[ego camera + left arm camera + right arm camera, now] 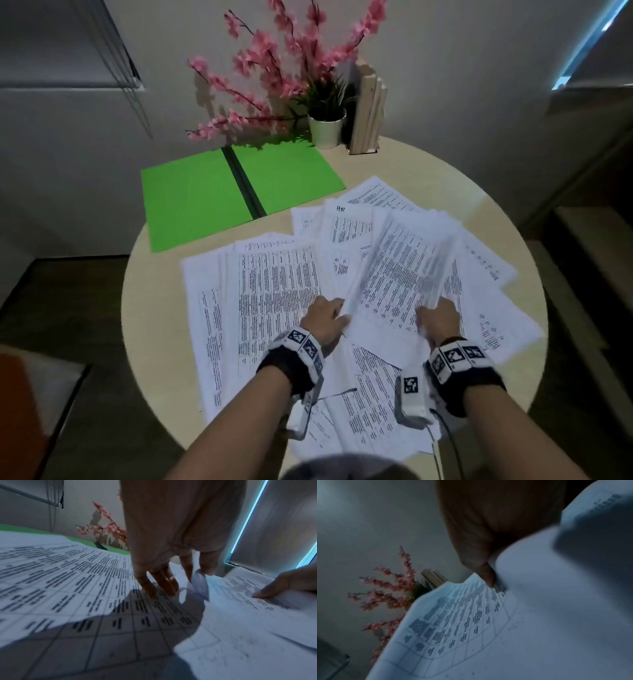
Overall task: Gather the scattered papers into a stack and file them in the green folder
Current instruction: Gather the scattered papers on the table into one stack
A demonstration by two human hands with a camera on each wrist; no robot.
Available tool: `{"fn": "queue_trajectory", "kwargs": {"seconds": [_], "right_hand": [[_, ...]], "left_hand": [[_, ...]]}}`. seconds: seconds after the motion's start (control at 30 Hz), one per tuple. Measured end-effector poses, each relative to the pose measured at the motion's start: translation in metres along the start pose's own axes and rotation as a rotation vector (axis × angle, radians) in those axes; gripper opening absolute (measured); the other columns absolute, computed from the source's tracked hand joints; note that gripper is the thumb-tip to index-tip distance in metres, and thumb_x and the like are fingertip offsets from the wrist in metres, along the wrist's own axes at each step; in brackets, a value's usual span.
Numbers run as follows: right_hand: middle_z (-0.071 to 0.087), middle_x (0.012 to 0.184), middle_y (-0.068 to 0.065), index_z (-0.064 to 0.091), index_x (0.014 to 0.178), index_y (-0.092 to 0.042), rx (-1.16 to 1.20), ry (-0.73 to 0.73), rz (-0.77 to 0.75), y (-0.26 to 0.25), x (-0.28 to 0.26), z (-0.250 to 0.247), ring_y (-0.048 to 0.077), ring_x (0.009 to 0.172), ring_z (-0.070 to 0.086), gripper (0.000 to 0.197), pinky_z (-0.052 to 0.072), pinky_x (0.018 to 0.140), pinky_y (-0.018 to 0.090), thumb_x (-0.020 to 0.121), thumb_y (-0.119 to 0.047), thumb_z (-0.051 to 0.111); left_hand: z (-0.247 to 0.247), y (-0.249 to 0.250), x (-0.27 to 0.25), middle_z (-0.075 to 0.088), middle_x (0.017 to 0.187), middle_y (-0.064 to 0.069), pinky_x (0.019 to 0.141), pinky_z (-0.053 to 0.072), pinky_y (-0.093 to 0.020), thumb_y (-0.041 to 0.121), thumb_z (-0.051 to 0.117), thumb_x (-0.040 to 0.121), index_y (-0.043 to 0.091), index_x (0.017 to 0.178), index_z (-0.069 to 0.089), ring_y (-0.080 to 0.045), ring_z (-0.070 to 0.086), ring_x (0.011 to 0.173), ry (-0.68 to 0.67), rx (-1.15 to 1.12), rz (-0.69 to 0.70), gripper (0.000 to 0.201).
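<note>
Several printed sheets (267,291) lie scattered over the round table (154,325). The green folder (205,198) lies open and flat at the far left, with nothing in it. Between my hands a bundle of sheets (400,270) is tilted up off the pile. My left hand (337,317) grips the bundle's near left edge. In the left wrist view some fingers (154,586) touch the sheet below while the others pinch a paper edge (197,577). My right hand (433,317) grips the near right edge, its thumb (488,577) pressed on the top sheet (471,622).
A white pot with pink blossom branches (327,130) and a wooden block stand (368,109) sit at the table's far edge against the wall. Part of the folder overhangs the table's left rim. Bare tabletop shows at the left and far right.
</note>
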State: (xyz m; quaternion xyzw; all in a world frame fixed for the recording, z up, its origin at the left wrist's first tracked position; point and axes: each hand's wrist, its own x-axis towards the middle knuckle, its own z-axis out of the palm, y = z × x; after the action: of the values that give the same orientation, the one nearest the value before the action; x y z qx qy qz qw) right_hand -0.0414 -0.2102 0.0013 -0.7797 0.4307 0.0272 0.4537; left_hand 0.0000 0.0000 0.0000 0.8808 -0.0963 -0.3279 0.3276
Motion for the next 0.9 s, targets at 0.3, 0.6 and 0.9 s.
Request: {"fn": "queue_trajectory", "kwargs": {"seconds": [0.3, 0.6, 0.9], "right_hand": [[0.054, 0.078, 0.012, 0.046, 0.093, -0.005, -0.126, -0.323, -0.133, -0.032, -0.025, 0.033, 0.015, 0.055, 0.049, 0.011, 0.042, 0.043, 0.020, 0.088, -0.007, 0.055], [0.041, 0.132, 0.016, 0.031, 0.139, -0.013, -0.381, -0.510, -0.376, -0.069, -0.089, 0.126, 0.033, 0.119, 0.045, 0.062, 0.049, 0.096, 0.041, 0.082, 0.002, 0.048], [0.059, 0.114, 0.010, 0.052, 0.115, -0.013, -0.367, -0.471, -0.696, -0.062, -0.115, 0.132, 0.028, 0.100, 0.057, 0.037, 0.047, 0.090, 0.046, 0.088, -0.038, 0.049]], "left_hand": [[-0.071, -0.077, -0.036, 0.008, 0.156, -0.021, 0.116, 0.010, -0.050, 0.066, 0.051, 0.076, 0.002, 0.147, 0.010, -0.034, 0.008, 0.144, 0.684, -0.354, -0.831, 0.103], [-0.070, -0.107, -0.037, 0.022, 0.149, -0.020, 0.112, 0.027, -0.049, 0.056, 0.061, 0.076, -0.002, 0.142, 0.019, -0.040, 0.025, 0.137, 0.501, -0.441, -0.637, 0.097], [-0.090, -0.133, -0.048, 0.062, 0.100, -0.020, 0.076, 0.051, -0.038, 0.009, 0.053, 0.087, -0.005, 0.122, 0.053, -0.030, 0.058, 0.079, 0.555, -0.577, -0.495, 0.037]]}}
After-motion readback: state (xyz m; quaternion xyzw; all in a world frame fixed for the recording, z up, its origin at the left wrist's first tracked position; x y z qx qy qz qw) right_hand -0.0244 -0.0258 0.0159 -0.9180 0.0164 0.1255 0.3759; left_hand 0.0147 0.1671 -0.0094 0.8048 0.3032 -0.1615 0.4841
